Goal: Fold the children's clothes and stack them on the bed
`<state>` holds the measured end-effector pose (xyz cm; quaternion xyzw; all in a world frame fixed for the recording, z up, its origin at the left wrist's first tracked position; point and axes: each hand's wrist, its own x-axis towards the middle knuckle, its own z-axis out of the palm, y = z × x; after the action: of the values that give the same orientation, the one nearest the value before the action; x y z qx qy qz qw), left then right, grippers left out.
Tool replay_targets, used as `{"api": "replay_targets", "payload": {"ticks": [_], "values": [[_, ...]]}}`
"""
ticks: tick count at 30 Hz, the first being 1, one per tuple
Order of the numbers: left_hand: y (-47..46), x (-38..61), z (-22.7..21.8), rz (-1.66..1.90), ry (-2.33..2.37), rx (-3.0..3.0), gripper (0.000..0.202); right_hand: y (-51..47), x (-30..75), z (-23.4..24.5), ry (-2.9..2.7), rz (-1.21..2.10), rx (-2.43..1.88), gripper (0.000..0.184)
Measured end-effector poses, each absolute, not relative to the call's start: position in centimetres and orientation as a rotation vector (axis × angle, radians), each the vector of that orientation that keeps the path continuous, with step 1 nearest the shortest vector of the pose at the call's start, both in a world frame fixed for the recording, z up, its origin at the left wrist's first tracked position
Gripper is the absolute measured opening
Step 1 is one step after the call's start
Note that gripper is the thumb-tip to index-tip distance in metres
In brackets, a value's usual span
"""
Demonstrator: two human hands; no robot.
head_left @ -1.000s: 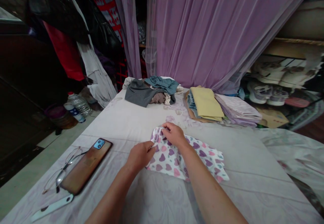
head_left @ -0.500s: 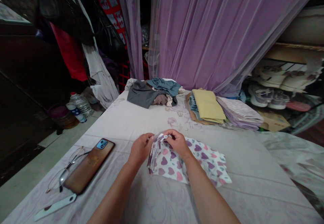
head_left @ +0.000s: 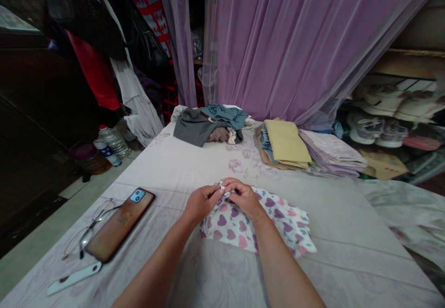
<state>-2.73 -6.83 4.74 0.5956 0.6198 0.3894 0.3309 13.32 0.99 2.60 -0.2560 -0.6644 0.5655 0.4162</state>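
A white garment [head_left: 239, 227] printed with purple and pink hearts lies folded on the bed in front of me; its exact kind cannot be told. At its upper left corner the edge is bunched and slightly raised. My left hand [head_left: 204, 201] pinches this bunched edge between thumb and fingers. Right beside it, almost touching, my right hand [head_left: 243, 200] grips the same edge, fingers curled over the cloth. My right forearm crosses over the garment and hides its middle. The garment's right end, with a ruffled edge, rests flat on the sheet.
Left lie a phone [head_left: 120, 224], eyeglasses [head_left: 83, 236] and a pale green folding-type tool [head_left: 74, 278]. Toward the back are a heap of loose clothes [head_left: 194, 127], a folded stack with yellow cloth on top [head_left: 287, 143] and folded lilac cloths [head_left: 333, 152]. A purple curtain [head_left: 271, 43] hangs behind.
My left hand has moved slightly right and closed on the garment's bunched edge, coming up against my right hand. My right hand keeps its grip. The view has shifted slightly.
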Motion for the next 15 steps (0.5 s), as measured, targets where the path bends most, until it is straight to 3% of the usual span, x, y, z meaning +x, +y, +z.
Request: {"api": "replay_targets", "payload": {"ticks": [15], "values": [[-5.6,-1.9,3.1,1.269,1.548,1.445,0.030,1.1,13.9,3.1,-1.465,1.660,-0.677,0.014]]}}
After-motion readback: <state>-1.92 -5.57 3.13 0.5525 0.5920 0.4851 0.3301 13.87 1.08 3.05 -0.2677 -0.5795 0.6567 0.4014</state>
